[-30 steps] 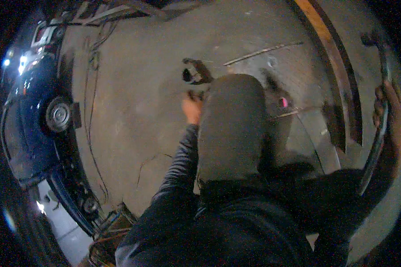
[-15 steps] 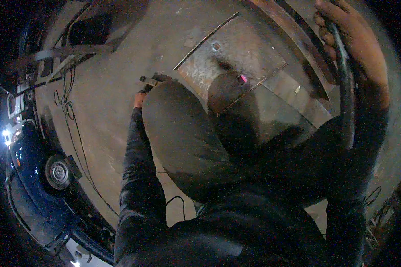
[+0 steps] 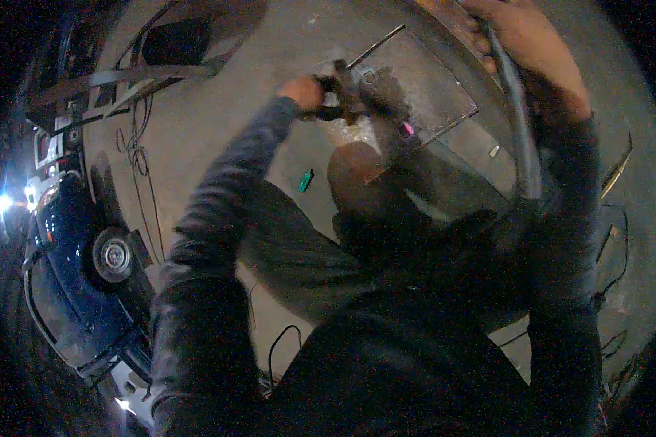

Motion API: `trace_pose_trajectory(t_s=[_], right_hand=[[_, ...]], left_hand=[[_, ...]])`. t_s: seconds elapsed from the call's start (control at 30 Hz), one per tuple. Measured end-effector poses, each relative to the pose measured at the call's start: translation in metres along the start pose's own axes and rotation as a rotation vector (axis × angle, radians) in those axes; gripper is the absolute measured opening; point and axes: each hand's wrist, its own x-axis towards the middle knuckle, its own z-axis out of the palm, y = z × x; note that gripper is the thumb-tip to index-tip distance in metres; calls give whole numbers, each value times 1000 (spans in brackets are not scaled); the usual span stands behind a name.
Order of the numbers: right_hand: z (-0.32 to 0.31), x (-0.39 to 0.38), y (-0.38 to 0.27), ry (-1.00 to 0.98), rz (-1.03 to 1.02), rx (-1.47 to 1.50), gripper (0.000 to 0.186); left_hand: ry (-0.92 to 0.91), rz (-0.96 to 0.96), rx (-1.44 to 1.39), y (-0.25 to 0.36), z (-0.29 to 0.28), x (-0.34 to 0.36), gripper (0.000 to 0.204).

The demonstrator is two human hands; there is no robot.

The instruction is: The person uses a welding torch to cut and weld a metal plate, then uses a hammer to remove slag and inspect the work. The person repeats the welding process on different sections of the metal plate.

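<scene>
My left hand is closed around a dark, blocky thing, smeared by motion, and holds it over the near left part of a thin metal plate on the floor. My right hand is raised at the upper right, its fingers wrapped round a long dark bar or handle. The bar's far end is out of view. On the plate are a small ring-like spot and a bright pink spot. A green lighter lies on the floor beside my knee.
Long metal strips lie past the plate. Loose cable runs over the floor at the left, near a metal frame. A dark blue car with a lit lamp stands at the far left.
My left hand has moved forward and right, from beside my knee to over the plate, with the dark thing in it. The lighter has come into view. My right hand and bar have shifted left.
</scene>
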Motion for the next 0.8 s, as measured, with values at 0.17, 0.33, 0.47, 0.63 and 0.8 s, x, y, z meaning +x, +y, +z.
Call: trace_pose_trajectory(t_s=[0.17,0.33,0.47,0.63,0.8], right_hand=[[-7,-6,1,30,-52,107,25],[-36,3,13,-12,1,47,32],[-42,6,24,-86,60,-36,38],[-4,30,114,-153,-11,24,39],[35,-3,207,-123,364,-10,36]], left_hand=[[161,-350,-561,138,130,11,37],[150,-513,-895,232,92,7,39],[151,-589,-978,227,96,12,42],[313,-524,-932,211,147,21,45],[320,-665,-968,250,18,-13,37]])
